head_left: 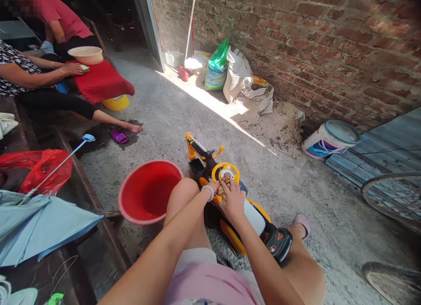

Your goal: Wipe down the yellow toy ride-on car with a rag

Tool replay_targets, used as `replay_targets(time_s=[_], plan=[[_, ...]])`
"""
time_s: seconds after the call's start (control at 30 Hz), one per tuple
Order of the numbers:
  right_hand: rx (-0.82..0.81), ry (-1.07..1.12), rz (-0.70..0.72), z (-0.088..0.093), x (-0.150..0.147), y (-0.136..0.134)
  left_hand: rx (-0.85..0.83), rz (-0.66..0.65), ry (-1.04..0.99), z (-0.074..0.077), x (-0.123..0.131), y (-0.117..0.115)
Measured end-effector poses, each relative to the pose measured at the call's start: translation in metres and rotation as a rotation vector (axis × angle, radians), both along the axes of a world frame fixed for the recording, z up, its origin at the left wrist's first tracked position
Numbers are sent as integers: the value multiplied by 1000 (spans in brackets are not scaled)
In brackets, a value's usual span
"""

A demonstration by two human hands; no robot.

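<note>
My left hand [210,189], with a white beaded bracelet on the wrist, and my right hand [233,200] meet at the yellow steering wheel [225,172] of a black, yellow and white toy ride-on car [255,217]. The car stands between my bare knees. A small brown lumpy thing [224,186] sits at the wheel's hub, partly hidden by my fingers. I cannot tell whether either hand grips it. A red plastic basin [148,192] stands just left of my left knee [181,200].
A seated person's hand [73,69] rests on a red cloth [101,80] beside a beige bowl [86,55]. A blue umbrella [39,226] lies at left. A brick wall [312,37] runs along the right, with sacks [235,75] and a paint bucket [330,139] before it.
</note>
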State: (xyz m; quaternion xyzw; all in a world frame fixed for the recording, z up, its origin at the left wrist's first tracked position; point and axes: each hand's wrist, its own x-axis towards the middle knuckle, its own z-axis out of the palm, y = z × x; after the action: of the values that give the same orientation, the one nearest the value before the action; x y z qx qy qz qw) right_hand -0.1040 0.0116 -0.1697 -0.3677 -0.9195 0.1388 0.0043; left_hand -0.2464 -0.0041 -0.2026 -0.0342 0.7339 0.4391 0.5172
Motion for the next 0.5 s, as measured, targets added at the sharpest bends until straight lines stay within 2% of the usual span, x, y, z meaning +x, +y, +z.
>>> replay_targets(time_s=[0.17, 0.4, 0.5], plan=[[-66, -52, 102, -13, 1, 13, -32, -77, 49, -3, 3, 3], [99, -52, 124, -27, 34, 3, -30, -143, 71, -11, 7, 5], [141, -74, 83, -31, 46, 9, -2, -191, 40, -15, 7, 5]])
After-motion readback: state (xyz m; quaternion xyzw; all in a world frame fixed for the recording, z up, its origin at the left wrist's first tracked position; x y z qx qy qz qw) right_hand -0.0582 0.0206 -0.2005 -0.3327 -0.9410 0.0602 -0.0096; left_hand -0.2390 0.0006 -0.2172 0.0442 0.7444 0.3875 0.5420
